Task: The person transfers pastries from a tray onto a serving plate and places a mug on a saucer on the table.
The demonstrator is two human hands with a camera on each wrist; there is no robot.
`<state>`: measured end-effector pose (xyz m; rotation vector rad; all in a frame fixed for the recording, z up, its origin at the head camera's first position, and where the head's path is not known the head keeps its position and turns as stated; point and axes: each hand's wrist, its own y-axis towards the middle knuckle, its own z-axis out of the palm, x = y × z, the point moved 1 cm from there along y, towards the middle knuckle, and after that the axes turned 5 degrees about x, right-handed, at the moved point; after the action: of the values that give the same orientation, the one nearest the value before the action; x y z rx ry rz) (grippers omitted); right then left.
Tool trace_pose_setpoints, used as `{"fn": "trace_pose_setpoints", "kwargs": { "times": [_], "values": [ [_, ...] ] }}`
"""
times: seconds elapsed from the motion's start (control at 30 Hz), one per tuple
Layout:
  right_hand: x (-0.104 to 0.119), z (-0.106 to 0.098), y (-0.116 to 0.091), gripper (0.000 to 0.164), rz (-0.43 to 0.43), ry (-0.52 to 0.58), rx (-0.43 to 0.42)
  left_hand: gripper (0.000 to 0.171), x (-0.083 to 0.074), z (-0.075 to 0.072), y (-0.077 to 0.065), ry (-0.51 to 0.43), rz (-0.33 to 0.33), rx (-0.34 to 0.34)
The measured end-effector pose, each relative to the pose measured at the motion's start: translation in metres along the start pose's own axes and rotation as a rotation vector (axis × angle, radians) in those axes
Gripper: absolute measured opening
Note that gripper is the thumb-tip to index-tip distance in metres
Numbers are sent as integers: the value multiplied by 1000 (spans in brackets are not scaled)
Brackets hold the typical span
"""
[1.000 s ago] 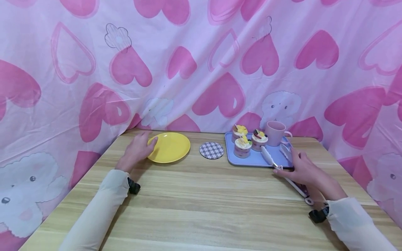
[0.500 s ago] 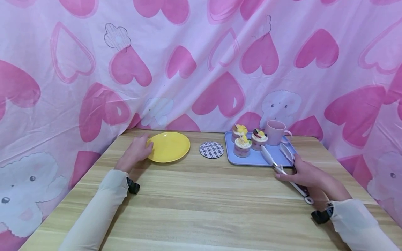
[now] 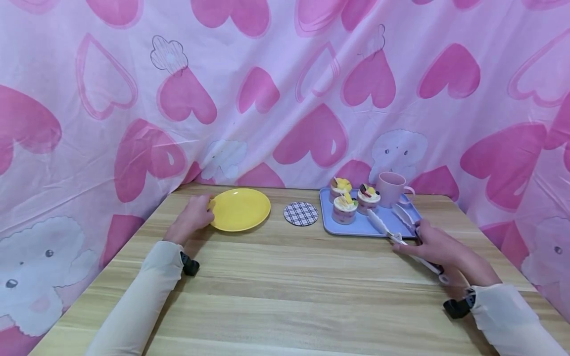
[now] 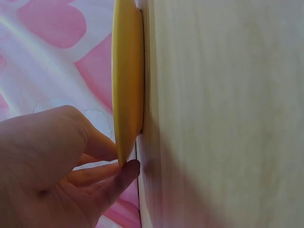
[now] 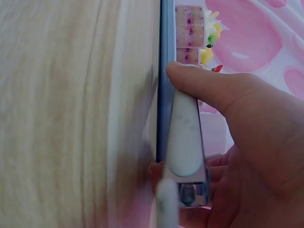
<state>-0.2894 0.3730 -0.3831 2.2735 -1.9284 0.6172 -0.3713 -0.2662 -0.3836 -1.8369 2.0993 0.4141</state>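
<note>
At the table's left, my left hand pinches the near-left rim of a round yellow plate. The left wrist view shows thumb and fingers on opposite faces of the plate, its base close to the tabletop. Over on the right, my right hand grips a pair of tongs by the handles, thumb on one arm. The tongs' white tips stand apart above a blue tray, holding nothing. Several fruit-topped dessert cups and a pink mug stand on that tray.
A round checked coaster lies between plate and tray. A pink heart-patterned curtain hangs right behind the wooden table and along its sides.
My left fingers have curled in on the plate's rim; the plate stays in place. My right hand has shifted slightly right along the tongs, and their tips have moved slightly left.
</note>
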Motion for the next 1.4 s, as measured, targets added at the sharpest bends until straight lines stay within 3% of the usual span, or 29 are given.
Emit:
{"fn": "trace_pose_setpoints", "kwargs": {
  "times": [0.33, 0.63, 1.4],
  "values": [
    [2, -1, 1, 125, -29, 57, -50, 59, 1, 0, 0, -3, -15, 17],
    [0, 0, 4, 130, 2, 73, -81, 56, 1, -1, -1, -1, -15, 20],
    [-3, 2, 8, 124, -17, 98, -158, 55, -2, -1, -4, -27, -30, 31]
  ]
}}
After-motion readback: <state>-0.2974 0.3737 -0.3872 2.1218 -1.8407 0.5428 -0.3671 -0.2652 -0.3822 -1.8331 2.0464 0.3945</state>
